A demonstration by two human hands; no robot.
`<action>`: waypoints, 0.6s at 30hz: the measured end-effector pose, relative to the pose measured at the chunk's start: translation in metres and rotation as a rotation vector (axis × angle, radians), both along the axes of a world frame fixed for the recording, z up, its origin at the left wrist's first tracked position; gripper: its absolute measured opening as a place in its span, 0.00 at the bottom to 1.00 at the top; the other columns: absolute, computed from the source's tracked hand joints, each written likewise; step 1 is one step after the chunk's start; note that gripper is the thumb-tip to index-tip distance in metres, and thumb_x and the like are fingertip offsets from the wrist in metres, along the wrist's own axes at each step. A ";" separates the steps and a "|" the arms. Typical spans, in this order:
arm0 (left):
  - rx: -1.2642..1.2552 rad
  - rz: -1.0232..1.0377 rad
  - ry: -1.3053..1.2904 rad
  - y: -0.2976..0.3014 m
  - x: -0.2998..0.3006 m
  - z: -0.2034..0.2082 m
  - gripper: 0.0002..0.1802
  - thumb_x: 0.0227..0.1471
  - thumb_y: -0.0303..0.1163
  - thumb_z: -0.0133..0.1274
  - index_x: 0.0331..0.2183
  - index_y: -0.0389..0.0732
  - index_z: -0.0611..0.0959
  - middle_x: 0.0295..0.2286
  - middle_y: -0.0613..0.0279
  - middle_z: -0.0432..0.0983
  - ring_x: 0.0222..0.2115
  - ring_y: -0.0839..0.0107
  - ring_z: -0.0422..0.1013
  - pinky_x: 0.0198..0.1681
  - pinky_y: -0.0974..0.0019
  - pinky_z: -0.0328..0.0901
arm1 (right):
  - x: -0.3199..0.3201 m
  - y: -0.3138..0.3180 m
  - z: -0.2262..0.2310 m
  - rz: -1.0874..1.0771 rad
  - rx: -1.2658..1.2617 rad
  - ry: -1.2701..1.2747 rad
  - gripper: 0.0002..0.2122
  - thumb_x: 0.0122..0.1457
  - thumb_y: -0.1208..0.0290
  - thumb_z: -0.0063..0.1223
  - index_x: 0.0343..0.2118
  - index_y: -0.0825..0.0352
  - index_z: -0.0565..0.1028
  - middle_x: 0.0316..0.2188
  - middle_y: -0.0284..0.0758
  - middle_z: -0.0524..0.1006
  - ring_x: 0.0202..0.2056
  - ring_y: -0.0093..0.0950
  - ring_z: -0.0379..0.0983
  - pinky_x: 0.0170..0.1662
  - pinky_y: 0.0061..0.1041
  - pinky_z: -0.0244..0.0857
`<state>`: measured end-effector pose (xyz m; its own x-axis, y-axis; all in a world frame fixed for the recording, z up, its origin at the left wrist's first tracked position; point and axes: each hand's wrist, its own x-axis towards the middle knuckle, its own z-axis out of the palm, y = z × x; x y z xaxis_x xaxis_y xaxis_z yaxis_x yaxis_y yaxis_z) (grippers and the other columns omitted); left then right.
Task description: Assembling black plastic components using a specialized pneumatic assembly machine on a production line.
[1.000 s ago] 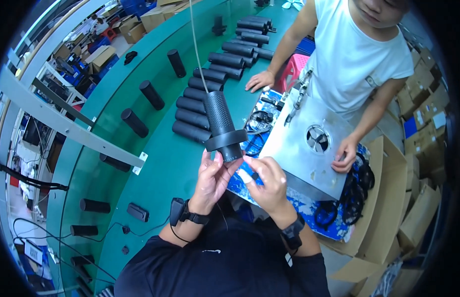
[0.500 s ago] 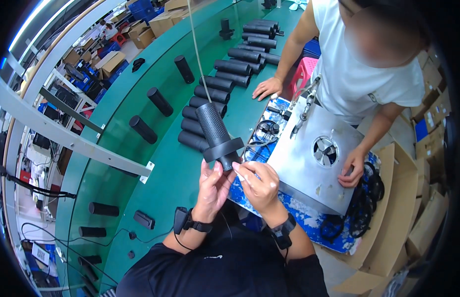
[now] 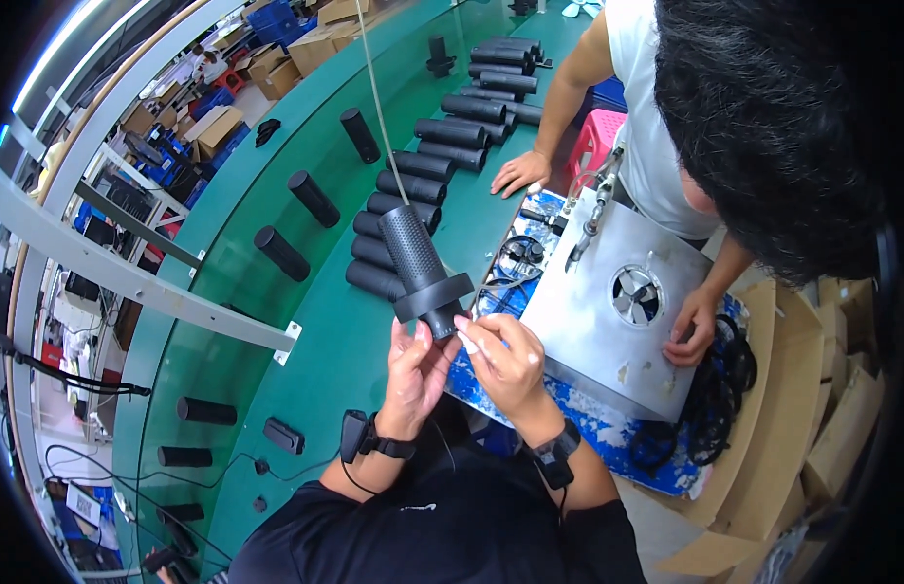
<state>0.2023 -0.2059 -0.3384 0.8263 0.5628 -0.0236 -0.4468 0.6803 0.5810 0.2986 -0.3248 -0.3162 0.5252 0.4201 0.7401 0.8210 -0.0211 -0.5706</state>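
Item: black perforated cylinder, wide collar near its lower end, which I hold raised above the green tabletop, tilted with its top leaning away to my left. A thin cord runs up from it toward the upper edge.

My left hand: forearm rising from the lower edge, wrist strapped with a black band, palm turned inward, fingers curled up and closed around the cylinder's narrow base just under the collar.

My right hand: wrist bent, also banded, fingers drawn together and pinching a small white piece that touches the cylinder's base. What the piece is I cannot tell.

Nearby on the tabletop: a row of like black cylinders lying on their sides just behind the held one, more rows farther off, and single ones spread to my left.

To my right: a grey metal plate with a round fan opening, lying on a blue sheet. A second person in a white shirt leans over it, one hand flat on the tabletop, the other at the plate's edge. Black cables are coiled beside the plate, over cardboard boxes.
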 end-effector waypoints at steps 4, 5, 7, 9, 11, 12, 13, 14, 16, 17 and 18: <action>-0.006 -0.022 -0.013 -0.001 0.000 0.001 0.24 0.69 0.30 0.53 0.62 0.42 0.68 0.55 0.48 0.76 0.56 0.48 0.75 0.62 0.44 0.71 | -0.002 -0.004 -0.001 0.002 0.008 -0.042 0.13 0.48 0.84 0.68 0.39 0.66 0.85 0.31 0.36 0.80 0.31 0.37 0.80 0.34 0.34 0.74; -0.010 -0.028 -0.017 -0.002 0.000 0.000 0.24 0.69 0.30 0.53 0.62 0.42 0.68 0.54 0.48 0.76 0.56 0.47 0.75 0.62 0.43 0.71 | -0.002 -0.005 0.000 0.000 0.009 -0.043 0.13 0.48 0.84 0.68 0.39 0.66 0.85 0.31 0.36 0.80 0.31 0.37 0.80 0.34 0.34 0.74; 0.009 -0.029 -0.003 -0.003 -0.001 -0.002 0.26 0.69 0.32 0.55 0.63 0.41 0.68 0.55 0.48 0.75 0.57 0.47 0.74 0.63 0.45 0.70 | -0.003 -0.004 0.002 -0.007 0.019 -0.045 0.14 0.48 0.84 0.68 0.39 0.65 0.85 0.32 0.36 0.80 0.31 0.37 0.80 0.34 0.34 0.74; 0.045 -0.024 0.024 -0.004 -0.002 -0.002 0.31 0.67 0.37 0.58 0.65 0.39 0.67 0.57 0.47 0.74 0.59 0.47 0.72 0.64 0.47 0.68 | -0.003 -0.005 0.003 -0.011 0.026 -0.047 0.14 0.48 0.84 0.67 0.39 0.65 0.85 0.32 0.36 0.81 0.31 0.37 0.80 0.34 0.34 0.74; 0.050 -0.025 0.024 -0.004 -0.001 -0.001 0.31 0.67 0.37 0.58 0.65 0.39 0.67 0.57 0.47 0.74 0.59 0.47 0.72 0.64 0.47 0.68 | -0.003 -0.005 0.003 -0.017 0.023 -0.047 0.14 0.48 0.84 0.67 0.39 0.65 0.85 0.32 0.36 0.81 0.31 0.37 0.80 0.33 0.34 0.73; 0.055 -0.025 0.024 -0.004 0.000 0.000 0.31 0.67 0.37 0.58 0.65 0.39 0.67 0.57 0.48 0.74 0.59 0.47 0.72 0.65 0.47 0.68 | -0.002 -0.005 0.003 -0.020 0.022 -0.047 0.14 0.48 0.84 0.67 0.39 0.65 0.85 0.32 0.36 0.81 0.30 0.37 0.80 0.33 0.34 0.73; 0.060 -0.025 0.024 -0.004 0.001 0.001 0.31 0.67 0.37 0.58 0.65 0.39 0.67 0.57 0.48 0.74 0.59 0.47 0.72 0.65 0.47 0.68 | -0.002 -0.005 0.003 -0.020 0.023 -0.047 0.14 0.48 0.84 0.67 0.39 0.65 0.85 0.32 0.36 0.81 0.30 0.37 0.80 0.33 0.34 0.73; 0.060 -0.026 0.023 -0.004 0.001 0.001 0.31 0.67 0.37 0.58 0.65 0.39 0.67 0.57 0.48 0.74 0.59 0.47 0.72 0.65 0.47 0.68 | -0.002 -0.006 0.003 -0.022 0.020 -0.044 0.14 0.48 0.84 0.67 0.39 0.65 0.85 0.32 0.36 0.81 0.30 0.37 0.80 0.33 0.34 0.73; 0.016 -0.015 0.006 -0.005 0.002 0.000 0.26 0.68 0.32 0.56 0.62 0.41 0.68 0.54 0.49 0.76 0.56 0.49 0.75 0.63 0.45 0.70 | -0.002 -0.006 0.004 -0.027 0.014 -0.040 0.14 0.47 0.84 0.67 0.39 0.65 0.85 0.32 0.35 0.81 0.30 0.37 0.79 0.33 0.33 0.73; -0.006 -0.011 -0.005 -0.005 0.003 0.000 0.23 0.68 0.29 0.55 0.61 0.43 0.69 0.53 0.50 0.77 0.55 0.49 0.76 0.62 0.44 0.71 | -0.001 -0.006 0.004 -0.030 0.016 -0.044 0.14 0.47 0.84 0.67 0.39 0.65 0.85 0.32 0.35 0.81 0.30 0.37 0.79 0.33 0.33 0.73; -0.003 -0.015 -0.011 -0.004 0.004 0.001 0.23 0.68 0.29 0.55 0.61 0.43 0.69 0.53 0.50 0.77 0.55 0.49 0.76 0.62 0.44 0.71 | 0.000 -0.006 0.004 -0.029 0.021 -0.042 0.14 0.48 0.84 0.67 0.39 0.64 0.86 0.32 0.35 0.81 0.30 0.36 0.79 0.34 0.34 0.73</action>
